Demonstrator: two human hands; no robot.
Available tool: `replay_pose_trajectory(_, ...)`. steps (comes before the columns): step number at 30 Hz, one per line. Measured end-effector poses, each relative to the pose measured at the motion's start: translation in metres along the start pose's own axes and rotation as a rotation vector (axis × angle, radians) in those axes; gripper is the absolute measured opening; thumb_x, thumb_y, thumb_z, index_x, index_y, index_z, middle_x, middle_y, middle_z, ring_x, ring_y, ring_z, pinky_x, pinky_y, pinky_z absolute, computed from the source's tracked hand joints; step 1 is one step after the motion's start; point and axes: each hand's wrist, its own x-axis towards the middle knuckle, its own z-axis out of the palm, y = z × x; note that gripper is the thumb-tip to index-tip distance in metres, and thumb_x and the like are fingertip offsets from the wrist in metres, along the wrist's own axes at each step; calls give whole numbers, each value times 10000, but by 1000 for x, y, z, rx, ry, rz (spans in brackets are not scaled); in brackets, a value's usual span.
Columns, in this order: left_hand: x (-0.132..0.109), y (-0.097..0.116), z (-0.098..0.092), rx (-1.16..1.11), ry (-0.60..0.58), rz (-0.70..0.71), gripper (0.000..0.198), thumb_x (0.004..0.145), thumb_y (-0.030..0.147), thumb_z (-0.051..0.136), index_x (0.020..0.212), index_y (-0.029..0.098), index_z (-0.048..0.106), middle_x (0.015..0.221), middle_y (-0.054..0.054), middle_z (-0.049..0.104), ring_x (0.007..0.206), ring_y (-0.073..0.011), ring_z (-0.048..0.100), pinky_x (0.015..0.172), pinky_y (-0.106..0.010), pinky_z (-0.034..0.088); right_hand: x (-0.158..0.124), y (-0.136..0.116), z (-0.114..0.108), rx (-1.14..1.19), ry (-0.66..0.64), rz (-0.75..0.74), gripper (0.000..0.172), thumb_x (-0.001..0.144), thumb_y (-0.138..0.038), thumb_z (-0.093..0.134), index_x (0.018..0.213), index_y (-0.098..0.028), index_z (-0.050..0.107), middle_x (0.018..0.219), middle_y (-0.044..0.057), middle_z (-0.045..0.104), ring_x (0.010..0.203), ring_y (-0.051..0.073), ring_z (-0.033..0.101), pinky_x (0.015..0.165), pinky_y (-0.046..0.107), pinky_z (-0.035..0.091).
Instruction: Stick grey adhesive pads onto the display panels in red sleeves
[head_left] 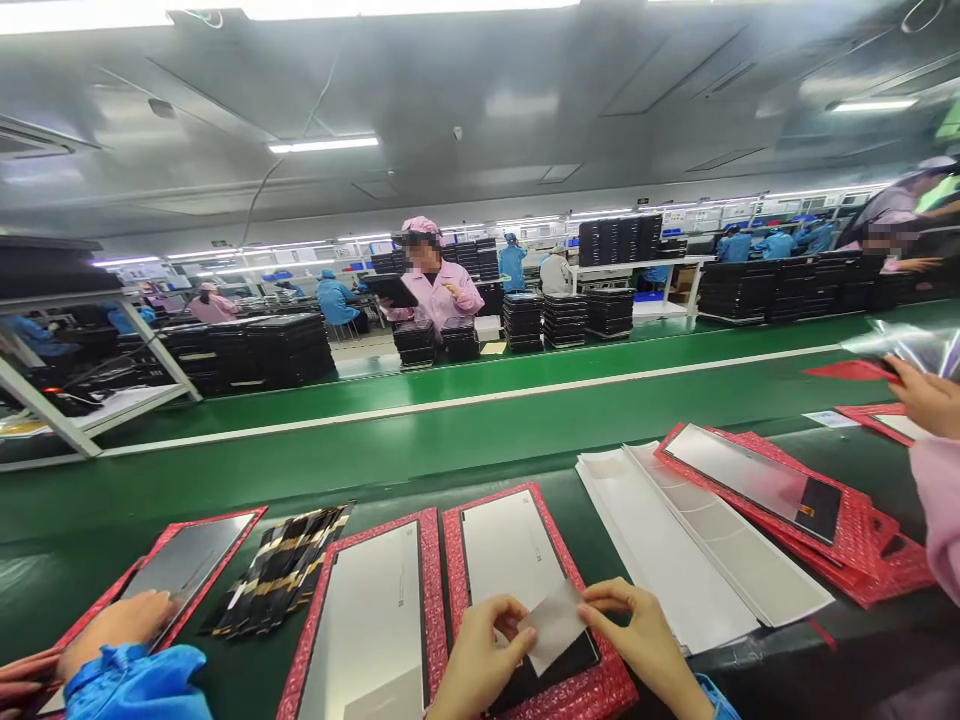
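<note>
Grey film [556,622] over panel's [501,535] dark near end, contact unclear. L hand [484,648] pinches film's left edge; R hand [631,632] pinches its upper-right corner. Prob. best: hold edges only, keep taut, align w/ panel. White sheets [664,550] R of panel; 2nd panel [375,600] L.

A shiny grey ceiling [487,100] spans twelve o'clock, with a lit tube lamp [322,145] at eleven and a second lamp [874,104] at two. A slatted vent [34,140] sits at ten. A white-framed shelf [159,347] stands at nine, a white bench [626,265] at two. Towards six, a white stripe [480,397] crosses a green surface [300,460].
</note>
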Motion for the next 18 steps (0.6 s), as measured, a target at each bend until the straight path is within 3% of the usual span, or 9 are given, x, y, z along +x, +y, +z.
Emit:
replay_pose_trajectory(3, -1, -3, -3, 29, -52, 3, 146, 698, 268, 580, 785, 158, 621, 730, -7, 640, 696, -149, 558, 600, -219, 375, -5, 5, 0, 23, -57, 32, 253, 713, -414, 606, 748, -173, 674, 765, 51, 666, 736, 197, 619, 713, 282, 471)
replay_pose_trajectory(8, -1, -8, 3, 47, -94, 0, 162, 704, 276, 565, 800, 151, 599, 714, -4, 607, 665, -140, 537, 591, -213, 381, -11, 9, 2, -101, 40, -10, 194, 695, -372, 618, 653, -188, 659, 839, 47, 601, 842, 200, 559, 768, 287, 415)
replay_pose_trajectory(12, 0, -17, 9, 56, -118, -2, 150, 703, 259, 558, 806, 153, 583, 702, 3, 579, 656, -136, 520, 599, -215, 376, -13, 12, 1, -192, 5, -34, 162, 718, -335, 598, 671, -187, 643, 789, 21, 500, 796, 158, 524, 752, 260, 402)
replay_pose_trajectory(18, 1, -19, 11, 85, -118, -1, 108, 721, 245, 533, 795, 174, 566, 677, 21, 555, 647, -130, 501, 600, -215, 353, -14, 17, 0, -225, -27, -15, 146, 725, -326, 595, 679, -201, 656, 780, 10, 481, 774, 144, 508, 726, 247, 384)
